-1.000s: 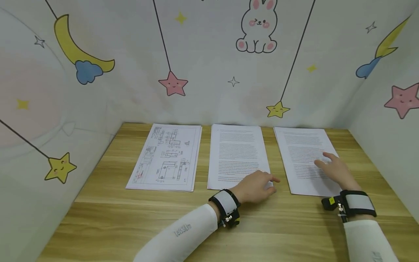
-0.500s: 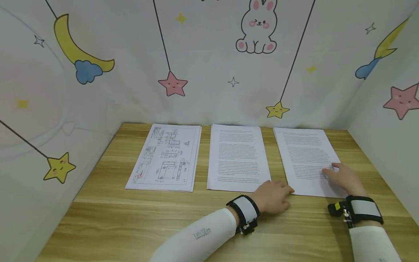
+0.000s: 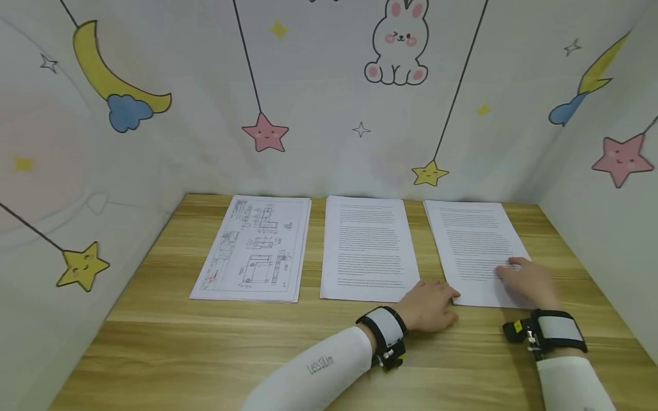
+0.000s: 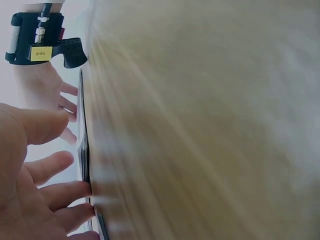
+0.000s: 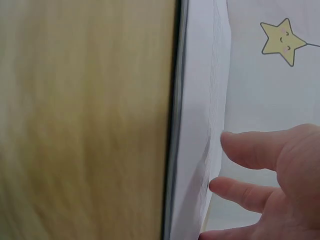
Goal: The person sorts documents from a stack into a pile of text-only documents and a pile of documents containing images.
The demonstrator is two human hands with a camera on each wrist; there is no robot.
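Three paper stacks lie in a row on the wooden table. At the lower left corner of the right stack of printed sheets [image 3: 473, 242] is my left hand [image 3: 428, 306], its fingertips at the corner. My left fingers [image 4: 65, 192] look loosely extended in the left wrist view, and nothing is pinched between them. My right hand [image 3: 532, 283] lies over that stack's lower right part, thumb and fingers spread. In the right wrist view, the thumb [image 5: 255, 147] and fingers reach toward the stack's layered sheets [image 5: 200, 100]; whether they touch is hard to tell.
The middle stack of printed sheets [image 3: 367, 245] sits left of my left hand. Farther left is a stack topped by a technical drawing [image 3: 254, 248]. White walls with cartoon stars and a rabbit [image 3: 400, 45] enclose the wooden table [image 3: 205, 354] at back and sides.
My left hand has moved right, from the middle stack's corner to the right stack's lower left corner. My right hand has come slightly nearer along the right stack. The head view has shifted a little.
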